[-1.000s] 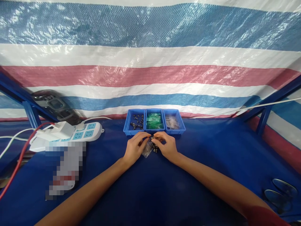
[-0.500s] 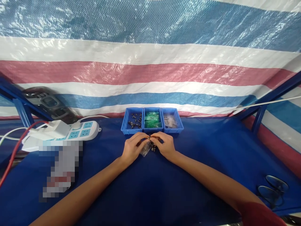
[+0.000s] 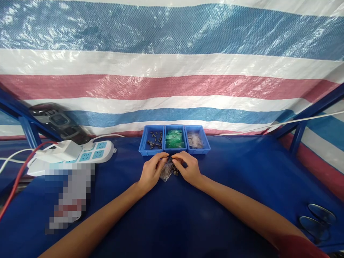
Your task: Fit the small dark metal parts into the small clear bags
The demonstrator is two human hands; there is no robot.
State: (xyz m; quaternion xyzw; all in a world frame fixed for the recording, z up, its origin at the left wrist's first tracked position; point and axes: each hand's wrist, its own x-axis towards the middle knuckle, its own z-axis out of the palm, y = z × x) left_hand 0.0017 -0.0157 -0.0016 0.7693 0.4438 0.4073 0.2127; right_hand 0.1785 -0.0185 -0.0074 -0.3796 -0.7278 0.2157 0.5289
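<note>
My left hand (image 3: 152,171) and my right hand (image 3: 189,169) meet just in front of the blue bins, thumbs and forefingers pinched close together. Something small and dark shows between the fingertips, too small to name. Below the left fingertips a clear plastic bag (image 3: 166,173) lies on the blue table (image 3: 166,215). Several small dark screws (image 3: 175,172) lie beside it, partly covered by my right fingers. The left bin (image 3: 144,152) contains more screws, the middle bin (image 3: 176,150) green packets (image 3: 174,137), and the right bin (image 3: 200,151) clear bags (image 3: 195,140).
A white power strip (image 3: 107,154) with plugs and cables stands at the left, near a pixelated object (image 3: 73,193). Behind it leans a dark, glossy object (image 3: 59,120). Eyeglasses (image 3: 317,218) lie at the right edge. A striped tarp (image 3: 172,86) hangs behind the table.
The fingertips have shifted slightly around the small thing between them, and more of the screws now shows. The whole view has tilted up a little.
</note>
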